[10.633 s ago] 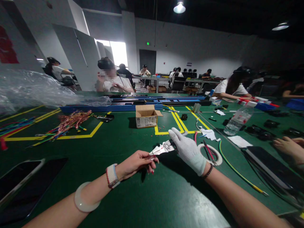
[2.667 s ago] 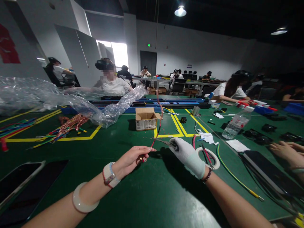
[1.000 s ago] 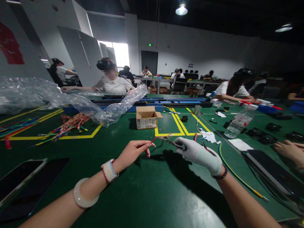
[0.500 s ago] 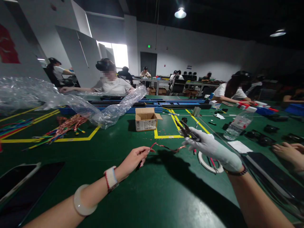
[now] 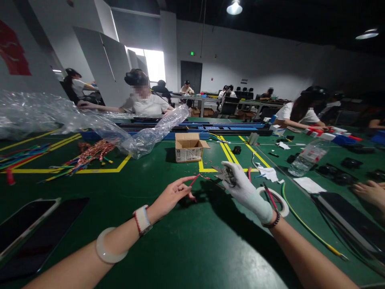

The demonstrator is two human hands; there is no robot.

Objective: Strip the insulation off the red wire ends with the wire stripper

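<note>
My bare left hand (image 5: 171,198) pinches a thin red wire (image 5: 195,180) between thumb and fingers above the green table. Short copper strands (image 5: 205,178) show just past the wire's upper end. My right hand (image 5: 240,186), in a white glove, is closed on metal pliers (image 5: 221,174), whose jaws point left toward the wire. The jaws look apart from the red wire, though blur makes this hard to judge. Under my right wrist lies a white ring-shaped roll (image 5: 284,205) with a red wire piece (image 5: 270,196) across it. The pliers' handles are mostly hidden by the glove.
An open cardboard box (image 5: 189,155) stands ahead. Stripped copper wires (image 5: 94,154) and clear plastic wrap (image 5: 144,140) lie left. To the right are a green-yellow cable (image 5: 303,224), a water bottle (image 5: 309,156) and a co-worker's hand (image 5: 371,192). Two dark flat devices (image 5: 27,224) lie near left.
My right hand has moved left and turned, bringing the pliers' jaws closer to the wire. The left hand keeps its pinch. The green-yellow cable and white cloth at right have come into sight.
</note>
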